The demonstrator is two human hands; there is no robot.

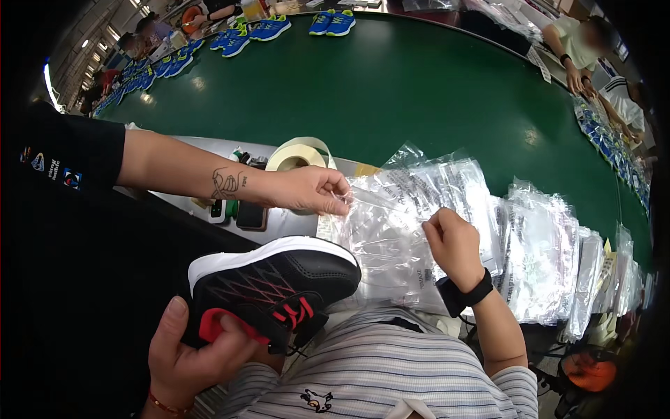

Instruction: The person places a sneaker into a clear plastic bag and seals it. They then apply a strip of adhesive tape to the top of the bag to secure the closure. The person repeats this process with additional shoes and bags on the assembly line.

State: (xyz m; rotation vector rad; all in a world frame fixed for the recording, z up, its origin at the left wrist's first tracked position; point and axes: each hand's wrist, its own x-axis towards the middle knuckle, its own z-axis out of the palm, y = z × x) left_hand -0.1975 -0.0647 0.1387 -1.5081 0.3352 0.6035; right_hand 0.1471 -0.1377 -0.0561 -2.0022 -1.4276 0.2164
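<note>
My right hand [455,246], with a black band on its wrist, is closed in a pinch at the edge of a clear plastic bag [384,248]. A co-worker's black-sleeved arm comes in from the left, and that hand [317,190] pinches the bag's left upper edge. Another hand [199,353] with a thin bracelet, apparently the co-worker's, holds a black and red sneaker [286,269] with a white sole, its fingers inside the opening. The sneaker is tilted sideways in front of my left forearm [274,362]. My left hand is hidden behind it.
Stacks of clear bags [541,251] line the table edge to my right. A tape roll [296,157] lies on a grey tray beyond the sneaker. Across the green tabletop [419,84] are blue sneakers [271,28] and other people. An orange fan [590,370] is at lower right.
</note>
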